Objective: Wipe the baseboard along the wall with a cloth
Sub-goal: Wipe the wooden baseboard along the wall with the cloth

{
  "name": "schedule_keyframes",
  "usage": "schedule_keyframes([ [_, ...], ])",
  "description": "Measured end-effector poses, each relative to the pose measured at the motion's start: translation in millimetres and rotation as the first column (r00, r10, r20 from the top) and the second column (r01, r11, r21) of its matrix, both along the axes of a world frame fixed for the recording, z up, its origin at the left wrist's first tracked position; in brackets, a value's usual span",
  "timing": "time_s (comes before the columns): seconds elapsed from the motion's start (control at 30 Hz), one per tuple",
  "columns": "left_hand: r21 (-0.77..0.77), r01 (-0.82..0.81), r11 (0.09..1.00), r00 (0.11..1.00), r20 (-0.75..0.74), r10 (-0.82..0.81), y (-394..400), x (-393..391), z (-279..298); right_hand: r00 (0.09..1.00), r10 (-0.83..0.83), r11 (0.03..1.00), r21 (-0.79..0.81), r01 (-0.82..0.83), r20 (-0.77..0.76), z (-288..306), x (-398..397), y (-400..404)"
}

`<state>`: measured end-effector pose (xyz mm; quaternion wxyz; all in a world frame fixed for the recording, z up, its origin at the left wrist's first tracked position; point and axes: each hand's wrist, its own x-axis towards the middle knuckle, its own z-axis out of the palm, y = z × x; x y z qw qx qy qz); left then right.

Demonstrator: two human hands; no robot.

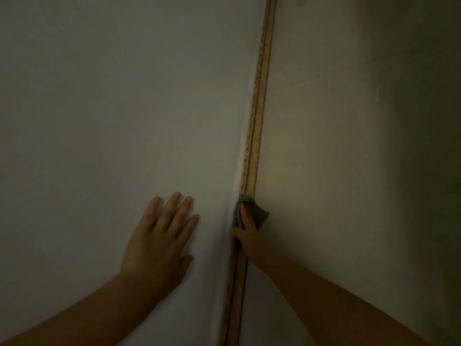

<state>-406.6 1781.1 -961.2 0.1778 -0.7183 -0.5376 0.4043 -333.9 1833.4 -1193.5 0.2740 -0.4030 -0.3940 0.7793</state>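
Two hands are in view. The left hand (pixel 159 236) lies flat, fingers straight, on the pale wall (pixel 99 108). The right hand (pixel 245 233) presses a grey cloth (pixel 257 211) (partly bunched under the fingers) against the wooden baseboard (pixel 257 108), which runs on beyond it beside the floor (pixel 349 146).

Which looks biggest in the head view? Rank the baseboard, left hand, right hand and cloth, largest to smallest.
1. baseboard, spanning the whole frame
2. left hand
3. right hand, partly hidden, so its rank over the cloth is unsure
4. cloth, partly covered
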Motion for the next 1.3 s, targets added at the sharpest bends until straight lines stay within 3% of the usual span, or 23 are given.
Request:
schedule_keyframes([
  [0.1,-0.054,-0.032,0.998,0.989,0.143,0.039,1.4,-4.7,-0.4,1.000,-0.008,1.000,0.007,0.008,-0.007,-0.1,-0.9,-20.0],
  [0.2,-0.032,0.006,0.999,0.992,0.122,-0.002,-0.2,-10.3,-2.5,0.999,0.023,1.000,0.018,-0.023,-0.030,-5.2,-0.1,-41.5],
  [0.33,0.022,0.020,1.000,0.995,0.100,-0.023,-3.1,-12.8,-4.8,0.995,0.037,0.997,0.067,-0.044,0.094,-5.8,-4.3,-31.5],
  [0.5,0.047,0.083,0.995,0.995,0.054,-0.085,-9.2,-15.3,5.4,1.000,-0.002,0.996,0.093,0.001,0.008,-5.6,1.0,-27.7],
  [0.77,0.014,0.065,0.998,0.998,0.013,-0.065,-6.6,-25.7,-0.2,0.999,0.026,0.995,0.097,-0.029,0.034,-14.4,-2.8,-58.5],
  [1.3,-0.025,0.071,0.997,0.992,0.107,-0.068,-3.3,-59.1,-12.0,0.995,0.044,0.989,0.133,-0.056,0.094,-22.7,-8.6,-78.4],
])
